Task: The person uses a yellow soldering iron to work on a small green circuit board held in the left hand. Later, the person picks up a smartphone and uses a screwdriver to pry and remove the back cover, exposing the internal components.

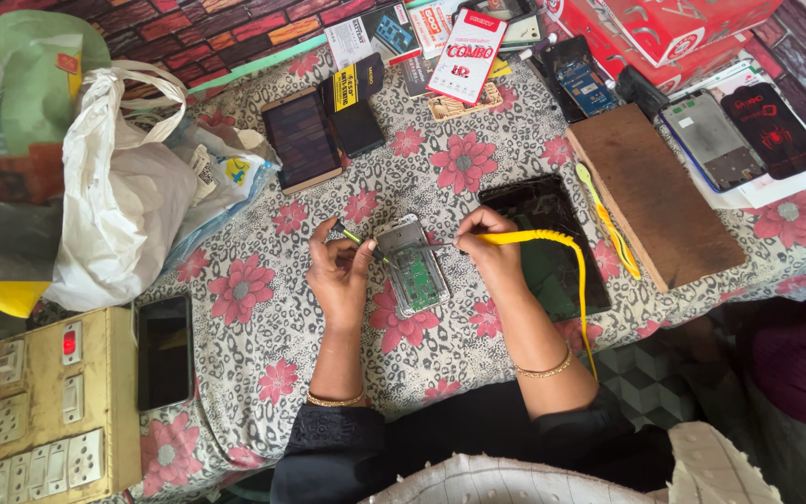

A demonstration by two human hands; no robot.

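Note:
An opened phone with a green circuit board showing lies on the flowered cloth in the middle. My left hand grips a small green-handled tool whose tip meets the phone's upper left edge. My right hand holds a yellow soldering iron, its metal tip resting on the phone's upper part. The iron's yellow cord loops down to the right over a dark tablet.
A wooden board and a yellow toothbrush lie to the right. Phones, phone parts and small boxes crowd the far edge. A white plastic bag sits left, a switchboard and a black phone at lower left.

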